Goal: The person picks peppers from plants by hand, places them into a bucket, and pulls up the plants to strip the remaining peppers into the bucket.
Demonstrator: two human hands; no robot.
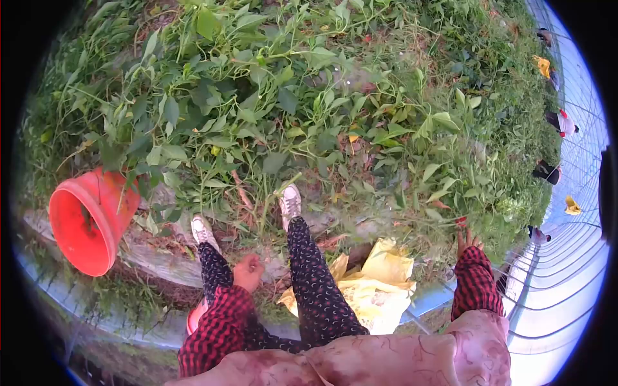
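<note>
My left hand (248, 271) is curled into a loose fist beside my left leg, with nothing visible sticking out of it. My right hand (469, 242) stretches out low over the plants at the right, fingers extended and apart. Just beyond its fingertips is a small red thing (461, 220), perhaps a pepper, too small to tell for certain. Leafy green pepper-like plants (257, 103) lie tangled in front of my feet. A small yellow-green fruit (215, 150) shows among the leaves.
A red bucket (96, 219) lies tilted at the left, its mouth toward me. Crumpled yellow sacking (376, 280) lies beside my right leg. Part of another red container (196, 315) shows behind my left leg. Other people (548, 172) and a greenhouse frame (560, 276) are at the far right.
</note>
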